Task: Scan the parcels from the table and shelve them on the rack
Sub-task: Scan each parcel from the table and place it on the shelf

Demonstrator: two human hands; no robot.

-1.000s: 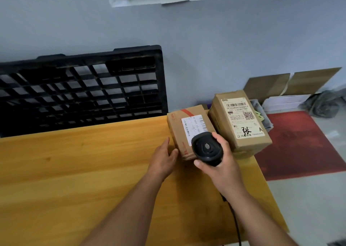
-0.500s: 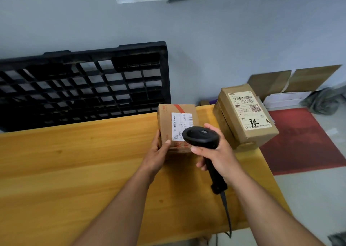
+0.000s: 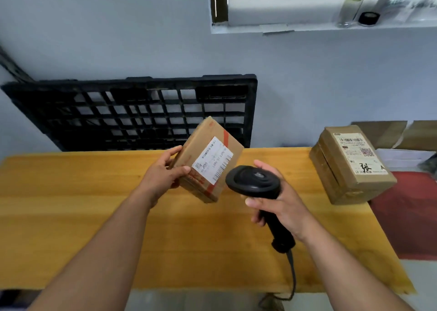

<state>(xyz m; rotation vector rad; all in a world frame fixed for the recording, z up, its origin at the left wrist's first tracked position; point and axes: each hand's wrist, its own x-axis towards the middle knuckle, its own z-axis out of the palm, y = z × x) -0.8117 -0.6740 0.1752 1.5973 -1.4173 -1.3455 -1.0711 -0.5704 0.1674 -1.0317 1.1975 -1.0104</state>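
Cardboard parcel (image 3: 208, 149), boxy; scanner (image 3: 254, 180) rounded, perhaps plastic.

The table (image 3: 94, 216) is smooth, yellow-toned wood with a soft sheen. Both parcels are matt brown cardboard: the small parcel (image 3: 208, 159) carries a white paper label and red tape, the large parcel (image 3: 350, 166) a paper label. The scanner (image 3: 255, 183) is black plastic, faintly glossy. At upper left, the pallet (image 3: 142, 111) is matt black plastic.
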